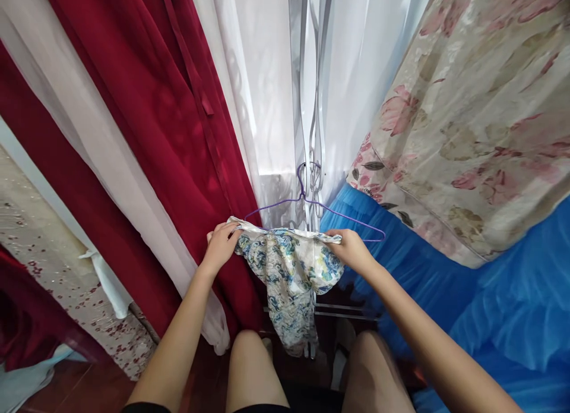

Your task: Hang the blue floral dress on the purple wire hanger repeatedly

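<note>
A small white garment with a blue and green flower print (289, 270) hangs over the bottom bar of a purple wire hanger (307, 199). The hanger's hook sits on a white metal window grille (314, 134). My left hand (221, 245) pinches the garment's left top edge, fingers closed on the cloth. My right hand (351, 246) grips its right top edge against the hanger bar. The cloth droops between my hands and hangs down toward my knees.
A dark red curtain (146, 104) and a sheer white curtain (258, 80) hang to the left. On the right lie a floral quilt (481, 116) and blue tulle fabric (490, 306). A beige patterned floor (53, 264) shows at the far left.
</note>
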A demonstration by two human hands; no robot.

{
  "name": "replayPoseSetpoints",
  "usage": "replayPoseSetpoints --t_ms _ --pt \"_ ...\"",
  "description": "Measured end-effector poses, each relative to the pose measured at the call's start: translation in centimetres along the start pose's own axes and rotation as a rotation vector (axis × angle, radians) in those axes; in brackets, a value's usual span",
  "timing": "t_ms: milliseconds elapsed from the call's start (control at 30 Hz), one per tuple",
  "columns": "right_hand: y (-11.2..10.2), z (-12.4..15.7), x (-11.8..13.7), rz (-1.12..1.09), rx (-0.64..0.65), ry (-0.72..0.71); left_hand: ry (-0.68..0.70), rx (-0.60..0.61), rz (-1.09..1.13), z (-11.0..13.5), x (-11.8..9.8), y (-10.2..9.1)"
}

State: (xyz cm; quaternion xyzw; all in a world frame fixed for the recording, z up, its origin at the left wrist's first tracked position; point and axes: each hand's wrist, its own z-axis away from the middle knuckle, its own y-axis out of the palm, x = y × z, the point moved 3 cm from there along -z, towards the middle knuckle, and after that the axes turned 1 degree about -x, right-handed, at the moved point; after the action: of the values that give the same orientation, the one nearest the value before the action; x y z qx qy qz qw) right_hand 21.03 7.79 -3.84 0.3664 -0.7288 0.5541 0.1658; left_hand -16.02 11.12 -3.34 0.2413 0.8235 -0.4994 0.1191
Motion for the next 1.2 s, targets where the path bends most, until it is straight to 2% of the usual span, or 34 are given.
replayPoseSetpoints --t_ms 133,267,400,467,567,633,733,867,967,1067,1100,1200 --pt "0.5 0.6 0.1 0.023 -0.053 0.063 -0.006 0.070 0.013 -1.1 -0.3 0.2" --pt "0.6 0.9 0.5 0.078 -0.074 0.118 -0.019 0.153 0.031 -0.9 0.2 1.2" --pt "0.9 1.1 1.0 0.154 -0.069 0.144 0.027 0.080 0.042 -0.6 -0.3 0.8" --pt "1.2 1.2 1.4 0.179 -0.055 0.138 0.089 -0.026 0.030 -0.7 -1.4 -0.2" --pt "1.8 1.5 2.2 0.146 -0.016 0.119 0.249 -0.153 0.035 -1.0 -4.4 -1.6" --pt "2.1 1.8 2.6 0.086 0.005 0.108 0.334 -0.125 0.073 -1.1 -6.6 -1.7" --pt "2.0 2.7 2.7 0.015 -0.012 0.101 0.372 -0.069 0.138 -1.1 -9.2 -0.8" --pt "0.5 5.0 1.9 0.001 -0.069 -0.006 0.341 -0.226 0.219 -0.8 -10.0 -0.1" --pt "-1.5 7.0 0.4 -0.004 -0.227 -0.039 0.317 -0.310 0.208 -0.5 -9.8 -0.1" --pt "-3.6 7.9 -1.6 -0.009 -0.372 0.015 0.272 -0.339 0.197 -0.2 -9.7 -0.1" --pt "-4.1 7.9 -2.3 0.003 -0.358 0.044 0.263 -0.336 0.200 -0.1 -9.7 0.0" --pt "-5.1 7.1 -3.5 0.049 -0.209 0.118 0.248 -0.329 0.221 0.1 -9.9 0.5"
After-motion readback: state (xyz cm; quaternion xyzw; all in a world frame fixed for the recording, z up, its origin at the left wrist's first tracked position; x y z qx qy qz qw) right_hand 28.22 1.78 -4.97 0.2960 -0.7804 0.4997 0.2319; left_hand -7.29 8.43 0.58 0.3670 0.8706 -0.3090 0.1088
